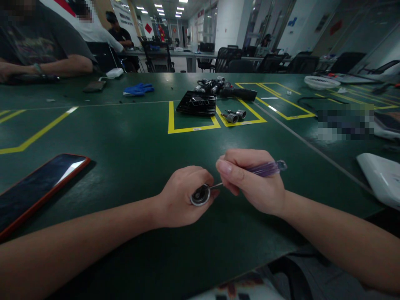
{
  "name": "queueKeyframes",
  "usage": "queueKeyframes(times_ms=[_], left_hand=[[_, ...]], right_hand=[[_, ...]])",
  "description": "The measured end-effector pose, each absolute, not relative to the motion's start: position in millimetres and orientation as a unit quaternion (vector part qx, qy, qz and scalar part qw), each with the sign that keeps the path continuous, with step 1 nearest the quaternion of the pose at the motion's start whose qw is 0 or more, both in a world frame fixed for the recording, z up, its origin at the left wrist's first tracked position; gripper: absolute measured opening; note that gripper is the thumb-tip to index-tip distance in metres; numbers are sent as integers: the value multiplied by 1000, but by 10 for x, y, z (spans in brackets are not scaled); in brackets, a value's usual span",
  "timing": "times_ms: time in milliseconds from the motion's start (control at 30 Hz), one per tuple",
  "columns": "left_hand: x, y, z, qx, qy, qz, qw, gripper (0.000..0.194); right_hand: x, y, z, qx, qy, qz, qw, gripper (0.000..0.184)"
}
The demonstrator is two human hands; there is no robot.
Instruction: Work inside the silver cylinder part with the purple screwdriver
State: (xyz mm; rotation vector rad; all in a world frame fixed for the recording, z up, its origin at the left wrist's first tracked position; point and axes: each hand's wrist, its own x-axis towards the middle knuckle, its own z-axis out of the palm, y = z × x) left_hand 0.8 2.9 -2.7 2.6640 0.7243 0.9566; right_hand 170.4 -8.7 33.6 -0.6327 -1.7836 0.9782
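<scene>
My left hand [184, 193] is closed around a small round metal part [200, 196], its silver rim and dark hollow inside facing up toward me. Most of that part's body is hidden by my fingers. In my right hand [253, 179] is a screwdriver [265, 168] with a clear purple handle, gripped between thumb and fingers. Its thin metal shaft slants down to the left, and the tip meets the rim of the round part or lies just inside it; I cannot tell which.
Ahead lie a black plastic bag [196, 103], two similar silver metal parts [231, 118] and a pile of dark metal pieces [215, 84] near yellow tape outlines. A phone [40, 187] lies left, a white device [381, 177] right. Blue gloves [138, 89] are farther off. A person [46, 41] sits across, upper left.
</scene>
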Motion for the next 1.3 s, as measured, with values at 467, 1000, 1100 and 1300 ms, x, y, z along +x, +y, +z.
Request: queueKeyframes(times_ms=[467, 1000, 1100, 1300], left_hand=[[16, 50, -34, 902, 258, 329, 108, 9], [12, 38, -51, 907, 243, 331, 97, 6], [17, 58, -57, 903, 242, 338, 108, 7], [45, 73, -24, 903, 244, 334, 113, 13]], right_hand=[[1706, -76, 348, -242, -772, 354, 469, 38], [1713, -92, 328, -261, -726, 414, 482, 36], [1731, -92, 354, -241, -767, 357, 475, 37], [1730, -93, 393, -224, -818, 292, 442, 38]])
